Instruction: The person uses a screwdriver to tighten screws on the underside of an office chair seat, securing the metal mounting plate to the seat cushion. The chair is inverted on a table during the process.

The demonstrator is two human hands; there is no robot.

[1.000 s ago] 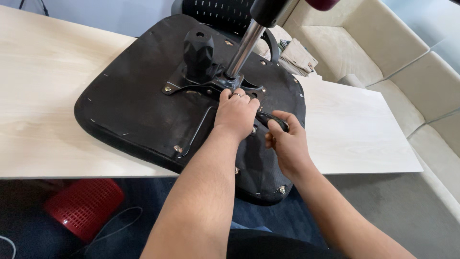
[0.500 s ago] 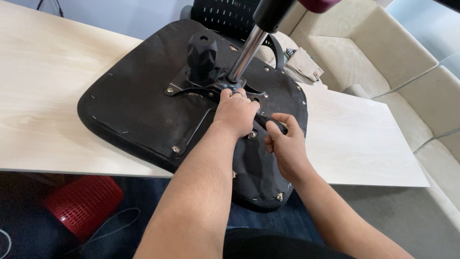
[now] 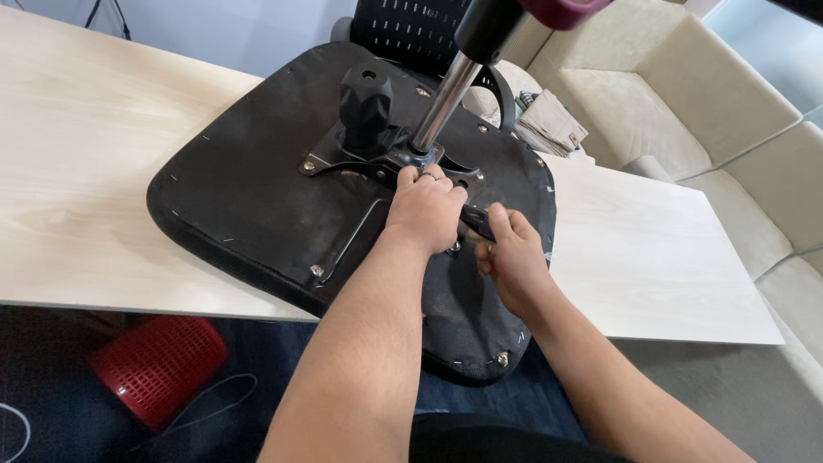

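An upturned black office chair seat (image 3: 249, 197) lies on a pale wooden table (image 3: 77, 171), its underside facing up. A black metal mechanism plate (image 3: 360, 163) with a black knob (image 3: 366, 103) and a chrome gas-lift column (image 3: 441, 99) is fixed to it. My left hand (image 3: 424, 210) is closed on the plate just below the column's base. My right hand (image 3: 512, 257) grips a dark lever handle (image 3: 477, 221) that sticks out from the mechanism. What lies under my left palm is hidden.
A beige sofa (image 3: 686, 111) stands at the right behind the table, with a folded cloth (image 3: 549, 124) on it. A red mesh basket (image 3: 154, 364) and a cable sit on the dark floor below the table's front edge. The chair's black backrest (image 3: 411, 30) rises at the top.
Both hands stay on the mechanism in the same grip. The view has shifted slightly, so the seat sits a little more to the right in the picture.
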